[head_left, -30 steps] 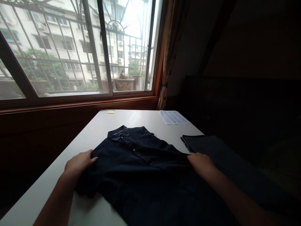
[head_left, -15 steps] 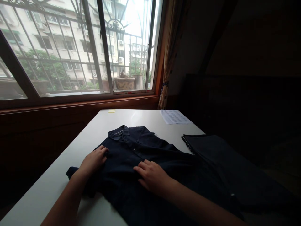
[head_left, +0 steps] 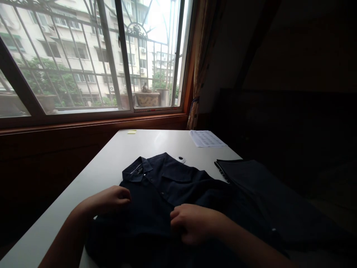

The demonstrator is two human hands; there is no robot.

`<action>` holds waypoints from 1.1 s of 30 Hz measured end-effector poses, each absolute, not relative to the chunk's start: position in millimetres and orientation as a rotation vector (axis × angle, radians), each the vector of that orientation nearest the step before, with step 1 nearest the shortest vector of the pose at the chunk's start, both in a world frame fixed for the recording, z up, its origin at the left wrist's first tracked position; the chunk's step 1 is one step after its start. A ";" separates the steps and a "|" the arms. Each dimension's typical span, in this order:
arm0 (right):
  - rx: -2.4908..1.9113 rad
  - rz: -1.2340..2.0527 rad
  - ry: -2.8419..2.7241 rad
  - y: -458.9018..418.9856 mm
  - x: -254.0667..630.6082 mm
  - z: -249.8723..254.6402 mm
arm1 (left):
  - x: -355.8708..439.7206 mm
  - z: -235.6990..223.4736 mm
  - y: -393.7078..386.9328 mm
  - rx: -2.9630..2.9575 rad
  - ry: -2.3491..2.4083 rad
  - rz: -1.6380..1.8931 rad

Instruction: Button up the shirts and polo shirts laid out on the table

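Nearer than the collar, left hand and right hand curl closed, seemingly pinching the navy button-front shirt; best moved evenly, cloth taut.

The fingertips of the left hand and of the right hand are curled out of sight, so whether they pinch the shirt cannot be told. Both forearms are cut off at the bottom of the view, as is the near edge of the counter. The shirt's hem is lost in shade. By the counter's right edge, the dark cloth fades into blackness. At the far right corner, the papers have print too small for reading; likewise the collar label.
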State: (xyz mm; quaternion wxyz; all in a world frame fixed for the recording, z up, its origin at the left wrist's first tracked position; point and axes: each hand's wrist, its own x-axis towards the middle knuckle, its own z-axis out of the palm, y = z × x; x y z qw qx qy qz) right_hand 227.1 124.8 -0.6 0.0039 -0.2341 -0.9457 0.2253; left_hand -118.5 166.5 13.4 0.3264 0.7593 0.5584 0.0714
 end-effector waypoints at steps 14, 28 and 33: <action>-1.014 0.694 -2.547 173.3 196.1 14.7 | -74.3 -40.2 195.7 2.472 1.550 0.586; -1.139 0.354 -2.414 175.7 150.8 -50.8 | -102.4 -17.4 193.3 1.975 1.222 0.304; -1.095 0.443 -2.332 171.1 158.9 -51.7 | -94.3 -8.8 184.3 2.149 1.134 0.313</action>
